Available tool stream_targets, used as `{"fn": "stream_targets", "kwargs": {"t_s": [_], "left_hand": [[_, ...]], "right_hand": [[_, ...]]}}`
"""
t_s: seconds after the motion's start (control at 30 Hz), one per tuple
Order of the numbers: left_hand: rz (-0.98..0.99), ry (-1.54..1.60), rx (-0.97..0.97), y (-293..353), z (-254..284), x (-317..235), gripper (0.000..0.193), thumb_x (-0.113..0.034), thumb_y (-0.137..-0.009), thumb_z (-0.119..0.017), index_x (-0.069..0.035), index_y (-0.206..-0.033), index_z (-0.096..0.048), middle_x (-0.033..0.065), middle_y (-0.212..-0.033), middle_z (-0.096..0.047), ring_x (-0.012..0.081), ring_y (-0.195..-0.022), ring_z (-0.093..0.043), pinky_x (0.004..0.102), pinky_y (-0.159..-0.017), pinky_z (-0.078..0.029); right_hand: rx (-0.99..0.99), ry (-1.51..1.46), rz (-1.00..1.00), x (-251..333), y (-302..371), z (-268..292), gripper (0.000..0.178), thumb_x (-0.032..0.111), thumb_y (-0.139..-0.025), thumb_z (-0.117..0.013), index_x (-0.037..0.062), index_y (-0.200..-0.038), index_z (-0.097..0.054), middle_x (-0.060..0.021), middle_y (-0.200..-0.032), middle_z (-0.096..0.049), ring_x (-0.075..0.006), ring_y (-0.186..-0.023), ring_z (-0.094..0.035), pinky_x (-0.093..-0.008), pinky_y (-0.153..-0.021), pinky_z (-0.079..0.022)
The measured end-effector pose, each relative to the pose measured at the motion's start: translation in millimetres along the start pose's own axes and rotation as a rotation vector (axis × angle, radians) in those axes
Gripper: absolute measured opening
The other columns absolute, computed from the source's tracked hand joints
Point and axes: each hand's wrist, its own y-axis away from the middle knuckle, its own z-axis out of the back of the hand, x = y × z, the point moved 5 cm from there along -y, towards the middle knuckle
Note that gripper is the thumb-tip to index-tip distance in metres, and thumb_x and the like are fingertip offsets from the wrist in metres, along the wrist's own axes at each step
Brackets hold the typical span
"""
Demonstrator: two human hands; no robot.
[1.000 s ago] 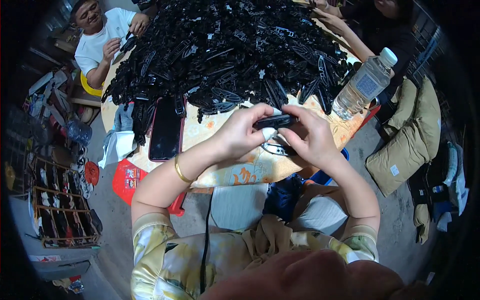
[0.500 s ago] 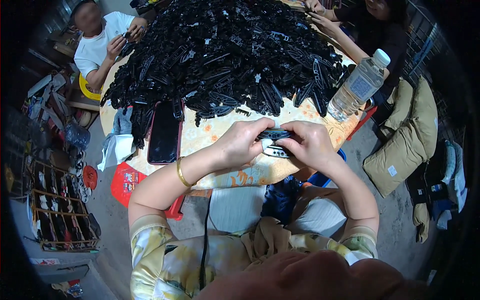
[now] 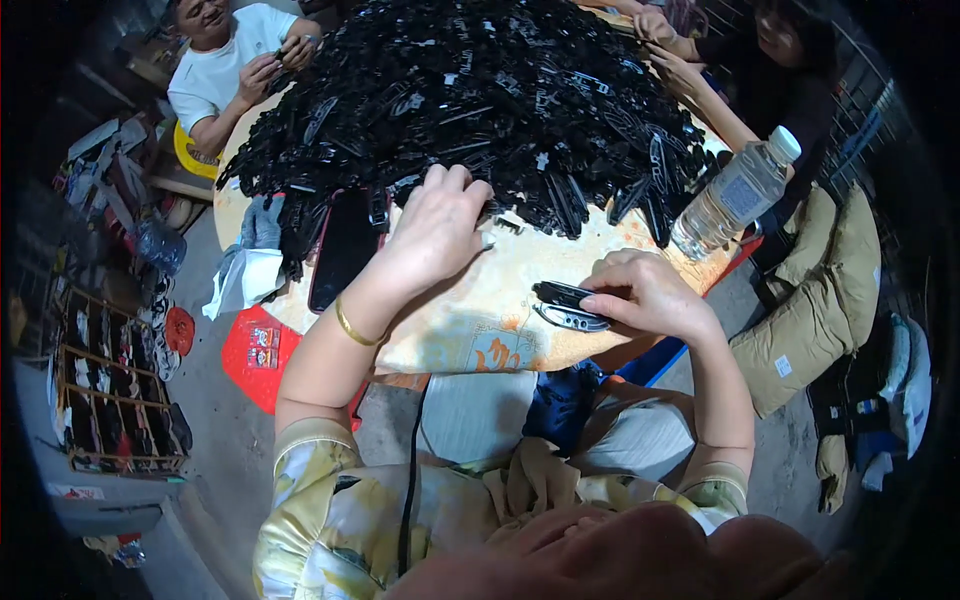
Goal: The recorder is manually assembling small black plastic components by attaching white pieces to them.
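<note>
My left hand [image 3: 437, 225] is over the near edge of a large heap of black plastic parts [image 3: 450, 110]. Its fingers are bent and the thumb stands apart, with a white covering at the thumb's end; I see nothing held, though the fingertips are partly hidden. Close to the table's front edge, my right hand [image 3: 650, 292] grips a long oval black plastic part [image 3: 565, 296] between thumb and fingers. A shiny, silvery rim with small holes shows along its near side. It is tilted just above or on the patterned tablecloth [image 3: 430, 340].
A dark phone [image 3: 345, 245] lies left of my left hand, beside a white cloth [image 3: 247, 280]. A clear bottle [image 3: 735, 198] stands at the right. Two people work across the heap. A red stool [image 3: 258, 355] is below left; tan sacks [image 3: 810, 310] lie at right.
My left hand has let go of the oval part and moved forward and left to the heap. My right hand has shifted slightly right and nearer, keeping the part.
</note>
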Motion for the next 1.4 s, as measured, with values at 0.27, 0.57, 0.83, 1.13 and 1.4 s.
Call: {"fn": "stream_targets", "kwargs": {"t_s": [0.27,0.57,0.83,1.13,1.4], "left_hand": [[-0.08,-0.159,0.034,1.1,-12.0,2.6,0.014,-0.002,-0.071,-0.055,0.0,-0.085,-0.058,0.0138,-0.085,-0.058,0.0296,-0.087,-0.056,0.039,-0.068,-0.05],[-0.205,0.044,0.01,9.6,-24.6,-23.5,0.02,-0.004,-0.067,-0.061,-0.004,-0.087,-0.057,0.0098,-0.086,-0.058,0.0274,-0.089,-0.052,0.0395,-0.074,-0.042],[-0.285,0.256,0.072,7.3,-23.8,-37.0,0.029,0.0,-0.066,-0.058,-0.003,-0.095,-0.057,0.0109,-0.095,-0.055,0.0289,-0.1,-0.048,0.0402,-0.083,-0.038],[-0.294,0.35,0.102,10.1,-26.4,-50.7,0.027,-0.002,-0.066,-0.06,-0.003,-0.093,-0.057,0.011,-0.087,-0.057,0.0303,-0.092,-0.051,0.0411,-0.082,-0.041],[-0.309,0.332,0.113,5.7,-26.1,-45.7,0.026,-0.004,-0.065,-0.059,0.0,-0.091,-0.057,0.0158,-0.083,-0.058,0.0343,-0.084,-0.054,0.0427,-0.075,-0.046]], "right_hand": [[-0.492,0.47,0.051,11.4,-50.8,12.7,0.036,0.021,-0.078,-0.07,0.005,-0.109,-0.062,-0.0149,-0.107,-0.06,-0.0295,-0.094,-0.059,-0.036,-0.078,-0.049],[-0.432,0.732,0.061,-17.8,-108.8,-10.6,0.037,0.025,-0.079,-0.065,0.0047,-0.11,-0.061,-0.0219,-0.13,-0.044,-0.0375,-0.123,-0.04,-0.0468,-0.099,-0.036],[-0.402,0.546,0.35,-9.4,-86.9,-20.3,0.025,0.009,-0.071,-0.054,0.0,-0.092,-0.063,-0.0116,-0.095,-0.06,-0.027,-0.099,-0.055,-0.0379,-0.091,-0.04],[-0.278,0.584,0.232,-3.3,-71.7,-21.5,0.024,0.011,-0.071,-0.06,0.0064,-0.094,-0.066,-0.0051,-0.098,-0.062,-0.0233,-0.105,-0.053,-0.0503,-0.103,-0.032],[-0.329,0.477,0.224,-6.3,-48.4,-21.9,0.025,0.008,-0.072,-0.064,0.0049,-0.096,-0.065,-0.0068,-0.107,-0.062,-0.0253,-0.112,-0.052,-0.051,-0.104,-0.032]]}}
